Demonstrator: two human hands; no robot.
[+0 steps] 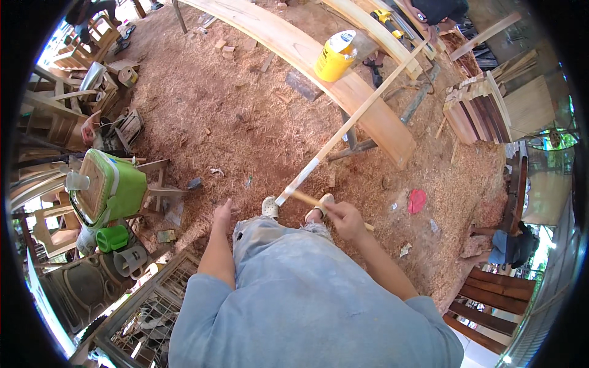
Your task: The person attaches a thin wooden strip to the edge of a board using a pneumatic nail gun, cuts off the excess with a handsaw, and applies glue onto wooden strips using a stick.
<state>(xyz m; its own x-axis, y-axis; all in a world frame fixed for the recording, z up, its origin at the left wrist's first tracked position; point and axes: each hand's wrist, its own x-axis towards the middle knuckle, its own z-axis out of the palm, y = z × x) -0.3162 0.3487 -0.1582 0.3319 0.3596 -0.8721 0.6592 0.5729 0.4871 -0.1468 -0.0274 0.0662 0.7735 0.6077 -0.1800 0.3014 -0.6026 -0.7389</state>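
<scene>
My right hand (346, 221) is closed round a thin wooden stick (304, 197). The stick's far tip meets or overlaps the near end of a long narrow wood strip (356, 117); actual contact is unclear. A white coating covers the strip's near end, above my shoes. Farther along, the strip crosses over a wide plank (380, 126). A yellow tub (335, 61) with whitish material at its top stands on that plank. My left hand (223, 213) hangs beside my left thigh, holding nothing visible, its fingers partly seen and loosely stretched.
Wood shavings cover the ground (245, 122). At left stand a green bucket (116, 190) and a metal rack (159, 294). Stacked boards (478, 110) lie at right, near a pink scrap (417, 200). A yellow power tool (386, 22) and another person (438, 11) are at the back.
</scene>
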